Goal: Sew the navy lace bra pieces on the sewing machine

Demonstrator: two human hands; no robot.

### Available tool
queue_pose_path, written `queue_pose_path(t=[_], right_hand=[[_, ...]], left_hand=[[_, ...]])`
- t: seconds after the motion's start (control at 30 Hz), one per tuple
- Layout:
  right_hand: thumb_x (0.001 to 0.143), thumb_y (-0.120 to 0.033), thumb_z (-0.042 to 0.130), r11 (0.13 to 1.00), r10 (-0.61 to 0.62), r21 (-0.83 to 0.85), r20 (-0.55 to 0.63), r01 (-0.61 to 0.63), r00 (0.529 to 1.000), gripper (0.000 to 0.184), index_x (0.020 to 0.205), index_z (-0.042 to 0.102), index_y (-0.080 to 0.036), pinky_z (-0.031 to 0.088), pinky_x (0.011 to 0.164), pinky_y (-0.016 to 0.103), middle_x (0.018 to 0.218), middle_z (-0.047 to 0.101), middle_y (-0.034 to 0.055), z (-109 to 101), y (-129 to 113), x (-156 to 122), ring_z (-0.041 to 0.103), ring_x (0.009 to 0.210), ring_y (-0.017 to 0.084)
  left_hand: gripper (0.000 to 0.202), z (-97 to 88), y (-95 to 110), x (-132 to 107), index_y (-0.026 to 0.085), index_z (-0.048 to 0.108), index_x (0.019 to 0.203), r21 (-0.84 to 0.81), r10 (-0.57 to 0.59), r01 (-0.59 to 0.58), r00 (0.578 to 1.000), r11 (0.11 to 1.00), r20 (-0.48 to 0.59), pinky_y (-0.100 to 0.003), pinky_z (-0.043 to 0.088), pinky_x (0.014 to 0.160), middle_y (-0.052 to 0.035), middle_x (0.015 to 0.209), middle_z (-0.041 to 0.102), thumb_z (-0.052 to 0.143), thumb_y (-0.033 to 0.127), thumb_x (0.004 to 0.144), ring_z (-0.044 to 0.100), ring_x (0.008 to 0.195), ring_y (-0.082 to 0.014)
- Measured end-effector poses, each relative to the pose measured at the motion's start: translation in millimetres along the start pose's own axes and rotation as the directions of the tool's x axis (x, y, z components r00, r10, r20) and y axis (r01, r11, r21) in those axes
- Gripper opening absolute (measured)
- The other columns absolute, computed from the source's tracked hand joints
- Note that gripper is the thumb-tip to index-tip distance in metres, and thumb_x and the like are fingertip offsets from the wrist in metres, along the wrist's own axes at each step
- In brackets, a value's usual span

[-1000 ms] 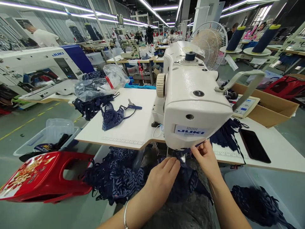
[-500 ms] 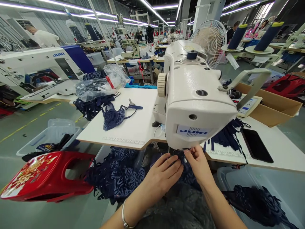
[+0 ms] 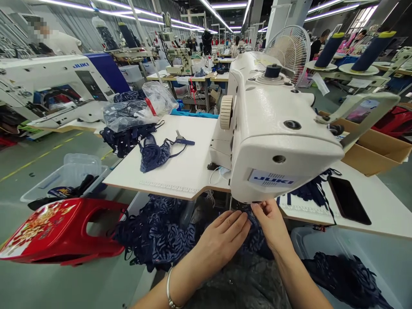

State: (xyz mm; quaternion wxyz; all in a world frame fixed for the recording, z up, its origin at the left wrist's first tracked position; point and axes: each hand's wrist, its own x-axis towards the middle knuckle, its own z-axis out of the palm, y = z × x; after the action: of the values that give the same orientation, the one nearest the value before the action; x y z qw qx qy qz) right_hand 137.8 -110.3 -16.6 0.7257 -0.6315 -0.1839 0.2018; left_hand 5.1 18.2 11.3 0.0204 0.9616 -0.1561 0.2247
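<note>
Under the head of a white JUKI sewing machine [image 3: 283, 141], a navy lace bra [image 3: 255, 231] is mostly hidden by my hands and the machine; its pattern matches the bra on the table. My left hand [image 3: 225, 234] has its fingers together and bent over the fabric's left edge, a bracelet on the wrist. My right hand [image 3: 270, 221] pinches the fabric on the other side, just below the machine head. The needle is out of sight. To the left on the white table [image 3: 189, 169] lies another navy bra [image 3: 153, 153], its strap stretched toward the right.
Navy lace pieces [image 3: 164, 231] are heaped low at left, beside a red plastic stool [image 3: 61, 229]. A phone [image 3: 349, 199] and navy straps [image 3: 310, 191] lie right of the machine. A clear bin [image 3: 370, 249] holds more navy garments. Behind stand thread cones [image 3: 330, 49] and a fan [image 3: 289, 47].
The view has shifted slightly, so the machine appears larger and farther right. My left fingers now lie flatter and closer together on the fabric. My right hand keeps its pinch.
</note>
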Motion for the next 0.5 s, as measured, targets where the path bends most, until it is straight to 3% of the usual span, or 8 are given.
queue_pose_path(t=[0.17,0.5], right_hand=[[0.087,-0.041,0.066,1.0,0.008,-0.019,-0.007,-0.008,1.0,0.028,0.109,0.057,-0.025,0.045,0.072,0.026,0.082,0.055,-0.0012,0.3,-0.1,0.6,0.05,0.074,0.016],[0.088,-0.046,0.065,0.996,0.039,-0.076,0.007,-0.038,0.999,0.037,0.118,0.053,-0.026,0.049,0.079,0.028,0.105,0.062,0.004,-2.3,0.2,-0.2,0.059,0.093,0.02]], left_hand=[[0.031,-3.0,2.8,4.8,0.01,0.056,0.128,0.017,-0.023,0.024,1.0,1.0,-0.021,-0.038,0.045,0.109,-0.01,0.132,0.058,0.046,0.015,0.098,0.052,0.124,-0.0213],[0.033,-5.6,3.4,7.1,0.009,0.052,0.13,-0.064,-0.063,0.066,0.997,0.996,0.05,-0.039,0.041,0.111,-0.0113,0.136,0.054,0.044,0.014,0.098,0.047,0.129,-0.0229]])
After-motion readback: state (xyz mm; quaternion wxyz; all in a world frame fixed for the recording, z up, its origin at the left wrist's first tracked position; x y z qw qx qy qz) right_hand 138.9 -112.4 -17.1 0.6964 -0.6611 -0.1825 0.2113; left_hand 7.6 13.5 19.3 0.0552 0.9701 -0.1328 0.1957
